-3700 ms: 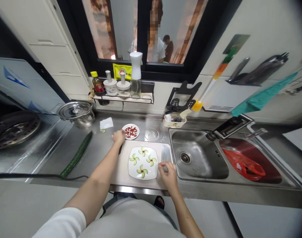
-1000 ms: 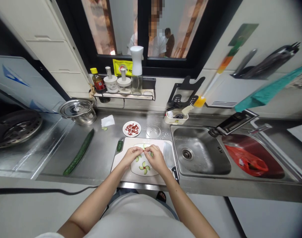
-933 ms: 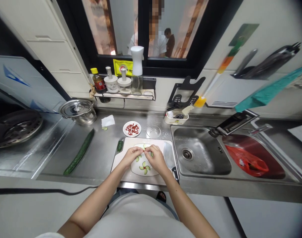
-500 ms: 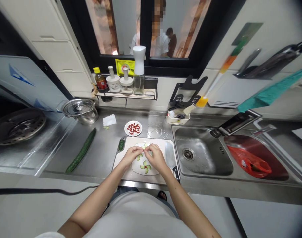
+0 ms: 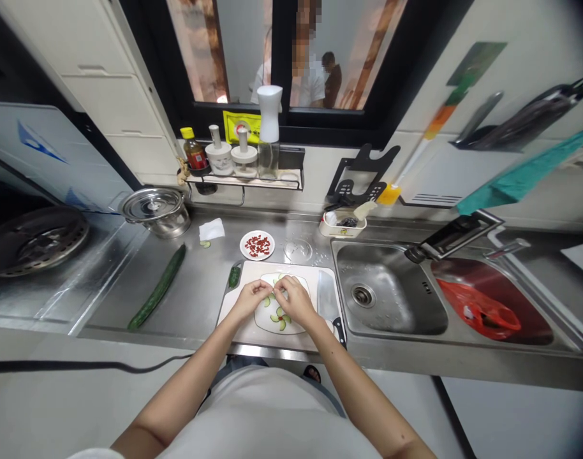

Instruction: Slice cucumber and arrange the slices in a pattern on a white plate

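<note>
My left hand point(image 5: 252, 298) and my right hand point(image 5: 294, 299) meet at the fingertips over a white plate point(image 5: 265, 324). The fingers of both are pinched together, and whatever lies between them is too small to make out. Green cucumber slices point(image 5: 280, 319) lie on the plate in a flower shape with a red centre; more slices are partly hidden by my hands. Under the plate is a pale cutting board point(image 5: 231, 306), with a knife point(image 5: 326, 294) on its right side and a cucumber piece point(image 5: 234, 276) at its upper left corner. A small dish point(image 5: 257, 245) of red bits stands behind the board.
A long cucumber point(image 5: 157, 288) and a lidded steel pot point(image 5: 156, 213) are on the left. To the right are a sink point(image 5: 391, 299) and a red bag point(image 5: 483, 311). Bottles stand on a wall rack point(image 5: 248, 181). Two people show in the window glass.
My right hand has shifted slightly left and up, its fingertips still close to those of my left hand. The objects on the counter keep their places.
</note>
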Demonstrator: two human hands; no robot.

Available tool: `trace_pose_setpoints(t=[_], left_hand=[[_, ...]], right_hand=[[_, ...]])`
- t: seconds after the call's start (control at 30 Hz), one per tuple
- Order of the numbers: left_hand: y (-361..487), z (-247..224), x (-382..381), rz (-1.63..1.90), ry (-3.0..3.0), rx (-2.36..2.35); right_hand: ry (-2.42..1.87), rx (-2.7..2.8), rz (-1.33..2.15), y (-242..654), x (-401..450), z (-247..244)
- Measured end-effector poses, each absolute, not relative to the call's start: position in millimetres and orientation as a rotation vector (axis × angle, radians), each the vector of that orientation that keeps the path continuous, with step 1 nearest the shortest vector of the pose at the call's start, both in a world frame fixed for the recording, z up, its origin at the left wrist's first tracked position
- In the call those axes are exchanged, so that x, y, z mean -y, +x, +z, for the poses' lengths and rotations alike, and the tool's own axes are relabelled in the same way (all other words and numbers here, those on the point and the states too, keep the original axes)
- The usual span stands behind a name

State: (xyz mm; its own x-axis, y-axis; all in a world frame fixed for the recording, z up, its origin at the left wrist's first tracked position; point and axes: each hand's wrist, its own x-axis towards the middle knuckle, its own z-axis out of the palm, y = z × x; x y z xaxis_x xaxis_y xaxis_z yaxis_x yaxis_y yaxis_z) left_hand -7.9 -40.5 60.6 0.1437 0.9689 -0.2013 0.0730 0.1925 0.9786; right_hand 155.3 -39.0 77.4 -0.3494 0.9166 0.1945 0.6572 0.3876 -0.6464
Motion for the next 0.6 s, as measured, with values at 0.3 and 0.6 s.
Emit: trace_pose_setpoints(t=[0.3,0.6], left_hand=[[-18.6,46.5,35.4,0.934,1.323,-1.402],[-27.2,36.4,34.1,0.658,1.58,-1.79]], right_hand=[[-1.445,2.193,0.619,151.9,30.9,62.8],[-1.666,2.42,0.619,140.7,25.0,40.7]])
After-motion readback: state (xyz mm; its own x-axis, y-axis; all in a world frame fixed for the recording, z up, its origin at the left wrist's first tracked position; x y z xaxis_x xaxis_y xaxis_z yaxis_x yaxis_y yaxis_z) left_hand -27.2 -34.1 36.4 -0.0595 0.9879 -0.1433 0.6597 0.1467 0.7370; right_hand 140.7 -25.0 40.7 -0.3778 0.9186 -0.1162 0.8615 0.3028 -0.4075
